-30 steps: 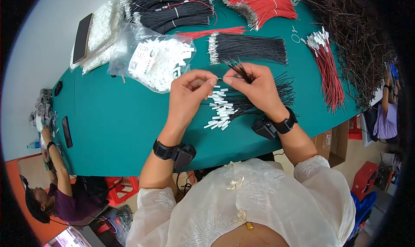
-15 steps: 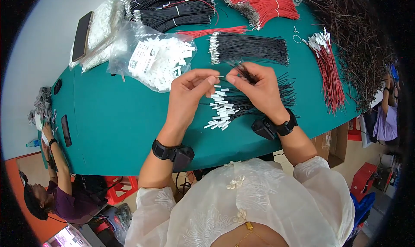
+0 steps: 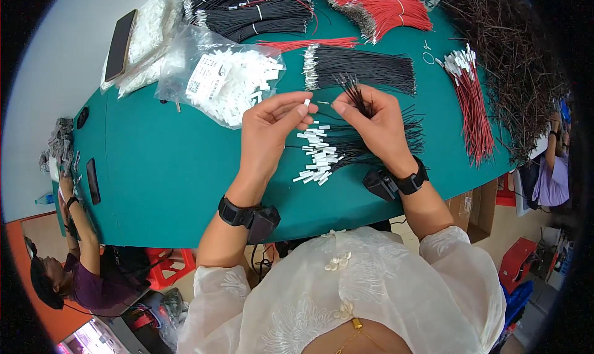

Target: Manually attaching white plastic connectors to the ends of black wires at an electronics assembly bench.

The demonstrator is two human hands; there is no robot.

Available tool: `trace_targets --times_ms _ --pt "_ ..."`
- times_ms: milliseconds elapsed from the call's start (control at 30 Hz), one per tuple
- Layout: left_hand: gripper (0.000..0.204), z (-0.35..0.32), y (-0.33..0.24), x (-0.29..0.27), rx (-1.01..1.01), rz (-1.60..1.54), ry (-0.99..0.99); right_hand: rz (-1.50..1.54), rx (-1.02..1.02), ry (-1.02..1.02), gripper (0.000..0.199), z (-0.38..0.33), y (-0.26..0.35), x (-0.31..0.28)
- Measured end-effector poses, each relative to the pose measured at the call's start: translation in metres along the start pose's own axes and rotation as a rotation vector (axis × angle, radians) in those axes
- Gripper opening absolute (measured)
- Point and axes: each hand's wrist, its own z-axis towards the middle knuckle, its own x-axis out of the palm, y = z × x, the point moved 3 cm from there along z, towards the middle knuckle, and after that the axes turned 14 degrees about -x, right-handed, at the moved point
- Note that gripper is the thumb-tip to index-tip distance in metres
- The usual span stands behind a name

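My left hand (image 3: 271, 124) pinches a small white connector housing (image 3: 307, 102) between thumb and fingertips. Across from it, my right hand (image 3: 382, 128) is closed around a bunch of black wires (image 3: 353, 93). One wire's metal terminal (image 3: 323, 103) sticks out from the right fingertips toward the housing, with a small gap between them. Below my hands lies a pile of black wires tipped with white connectors (image 3: 320, 156). Just beyond is a flat row of black wires (image 3: 365, 68) with metal ends at the left. An open clear bag of white housings (image 3: 238, 85) rests beyond my left hand.
Bundled black wires (image 3: 272, 20) and red wires (image 3: 396, 13) lie at the far side of the green table (image 3: 167, 181). At right are red wires with white connectors (image 3: 470, 106) beside a dark tangled heap (image 3: 513, 63). A phone (image 3: 120, 44) rests on bags. Another person (image 3: 83, 280) works at left.
My hands have drawn slightly apart, so the housing in my left fingers and the wire's terminal now show separately. The black bunch in my right hand stands more upright.
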Motion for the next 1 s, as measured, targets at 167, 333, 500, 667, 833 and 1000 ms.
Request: trace_targets --times_ms 167,333,500,667,833,1000 --pt "0.022 -0.0012 -0.0008 0.0007 0.045 0.120 -0.065 -0.024 -0.021 0.016 0.008 0.0005 -0.0010 0.0005" --pt "0.020 -0.0015 -0.0028 0.0031 0.034 0.078 -0.058 -0.023 -0.030 0.015 0.008 0.0008 -0.0016 0.0000" --pt "0.017 -0.0018 -0.0015 0.0006 0.012 0.047 -0.046 -0.032 -0.013 0.034 0.009 0.0008 0.0008 -0.0005" --pt "0.016 -0.0009 -0.0007 0.0004 0.013 0.037 -0.044 -0.004 -0.020 0.029 0.009 0.0000 -0.0017 0.0001" --pt "0.016 -0.0006 0.0000 0.0005 0.019 -0.003 -0.036 -0.004 -0.001 0.038 0.009 0.0002 0.0002 -0.0005" --pt "0.017 0.0012 0.0019 -0.0010 0.049 0.004 -0.043 0.005 -0.022 0.030 0.008 0.0003 -0.0005 -0.0004"
